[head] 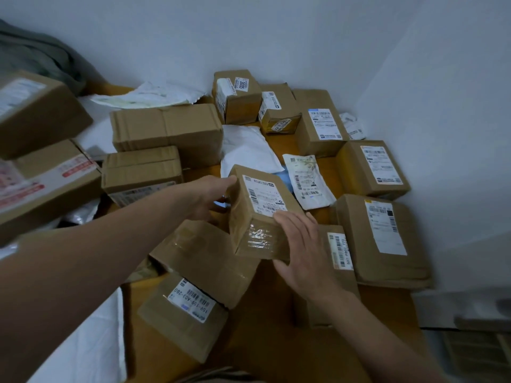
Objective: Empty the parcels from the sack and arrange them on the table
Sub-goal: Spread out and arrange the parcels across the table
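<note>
Bunched grey-green cloth (36, 56) is lying against the white wall (276, 31), at the wall's far left end.

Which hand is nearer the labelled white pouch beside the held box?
Right. The right hand lies close beside the pouch; the left hand is across the box.
</note>
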